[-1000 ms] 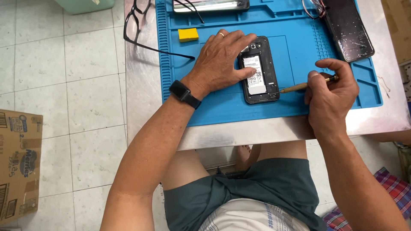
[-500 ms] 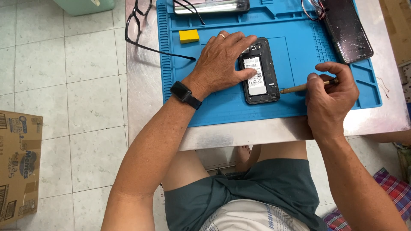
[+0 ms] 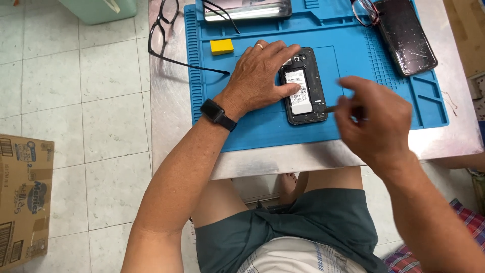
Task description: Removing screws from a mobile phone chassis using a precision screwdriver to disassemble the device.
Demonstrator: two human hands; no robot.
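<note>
My right hand (image 3: 376, 126) has its grip pinched shut on a thin tool (image 3: 333, 108), thumb and fingers bunched around the handle, the tip poking out toward the right edge of the phone (image 3: 303, 86). The hand is a bit blurred, so I can't tell whether the tip touches the phone's frame or sits just beside it. My left hand (image 3: 260, 76) lies flat over the left side of the phone, palm down, fingers spread across its top half, fingertips resting on the open back; it presses rather than clasps, the grip open. There's a ring on one finger and a black watch (image 3: 218, 115) on the wrist.

The phone lies face down, back cover off, a pale battery showing inside the dark frame. It sits in the middle of a blue mat (image 3: 252, 131), which covers most of the metal worktop (image 3: 172, 121).

A small yellow block (image 3: 222, 46) rests on the mat just left of my left hand. Black glasses (image 3: 164, 35) lie at the mat's left edge, one arm reaching across onto it. At the far edge, a flat device (image 3: 247, 9) sits partly out of view. At the far right corner lies a dark panel (image 3: 406, 35) with a second pair of glasses (image 3: 362, 9) beside it. Down on the tiled floor, a cardboard box (image 3: 22, 197) stands to my left.
</note>
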